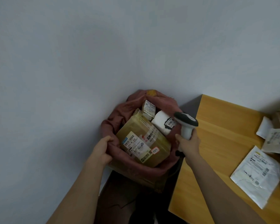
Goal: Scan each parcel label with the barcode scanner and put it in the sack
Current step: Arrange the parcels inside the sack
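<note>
A reddish-brown sack (120, 113) stands open against the wall, left of the wooden table. Inside lie a large taped cardboard box (158, 143) with a label on top, a small box (148, 109) and a white roll-shaped parcel (162, 125). My left hand (102, 151) grips the sack's left rim. My right hand (188, 143) holds the white and dark barcode scanner (186, 122) by its handle, just above the sack's right rim, head pointing left over the parcels.
The wooden table (220, 135) fills the right side. On it lie a flat white mailer bag (257, 175) with labels and other pale parcels (275, 139) at the far right edge. A plain grey wall stands behind the sack.
</note>
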Available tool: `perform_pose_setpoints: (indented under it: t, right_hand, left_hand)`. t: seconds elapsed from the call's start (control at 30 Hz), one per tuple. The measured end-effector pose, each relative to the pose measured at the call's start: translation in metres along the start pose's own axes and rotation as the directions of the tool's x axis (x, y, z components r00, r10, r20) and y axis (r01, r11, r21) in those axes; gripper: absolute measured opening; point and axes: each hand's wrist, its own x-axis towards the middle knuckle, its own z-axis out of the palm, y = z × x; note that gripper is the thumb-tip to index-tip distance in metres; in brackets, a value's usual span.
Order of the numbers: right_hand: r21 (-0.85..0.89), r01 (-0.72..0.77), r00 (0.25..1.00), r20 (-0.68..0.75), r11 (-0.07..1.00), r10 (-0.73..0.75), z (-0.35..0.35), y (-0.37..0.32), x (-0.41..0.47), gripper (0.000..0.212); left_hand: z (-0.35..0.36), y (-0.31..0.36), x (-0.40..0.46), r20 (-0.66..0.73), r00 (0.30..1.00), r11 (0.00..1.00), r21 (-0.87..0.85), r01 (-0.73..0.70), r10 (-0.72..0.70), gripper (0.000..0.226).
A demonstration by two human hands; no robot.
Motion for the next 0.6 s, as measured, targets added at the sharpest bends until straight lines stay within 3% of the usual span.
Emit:
perform_pose_setpoints:
  t: [0.1,0.33,0.43,0.6]
  right_hand:
    - [0.198,-0.133,0.990,0.062,0.971,0.123,0.000,0.009,0.014,0.045]
    - [0.156,-0.263,0.965,0.063,0.952,0.256,0.008,0.028,0.023,0.044]
    - [0.167,-0.277,0.960,0.101,0.946,0.263,-0.002,0.013,0.019,0.042]
    - [0.175,-0.176,0.977,0.155,0.969,0.149,-0.029,-0.082,0.022,0.038]
  left_hand:
    - [0.000,-0.002,0.006,-0.064,0.997,0.998,0.044,0.041,-0.039,0.013]
    - [-0.023,-0.001,0.009,-0.113,0.991,0.996,0.041,0.073,-0.068,0.018]
    - [-0.021,0.004,0.007,-0.001,0.997,0.988,0.131,0.079,-0.080,0.033]
    - [0.007,0.017,0.001,0.042,0.994,0.916,0.393,0.078,-0.103,0.028]
